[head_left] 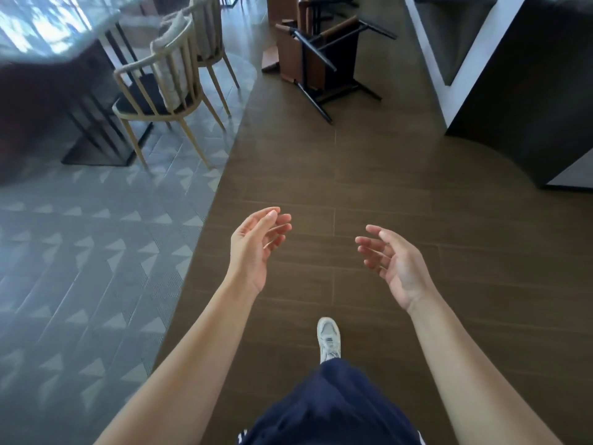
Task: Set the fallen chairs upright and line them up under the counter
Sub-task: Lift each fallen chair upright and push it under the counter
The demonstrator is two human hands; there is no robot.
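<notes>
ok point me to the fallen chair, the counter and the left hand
fallen chair (324,56): head view, on the brown seat panel between its black legs.
counter (475,59): head view, on its pale side wall.
left hand (253,248): head view, on the palm, held open and empty.

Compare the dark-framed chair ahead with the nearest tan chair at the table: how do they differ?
The fallen chair lies tipped over, black legs in the air; the tan chair stands upright. The fallen chair has brown panels; the tan chair has a curved spindle back and a cushion. Neither hand touches either.
</notes>
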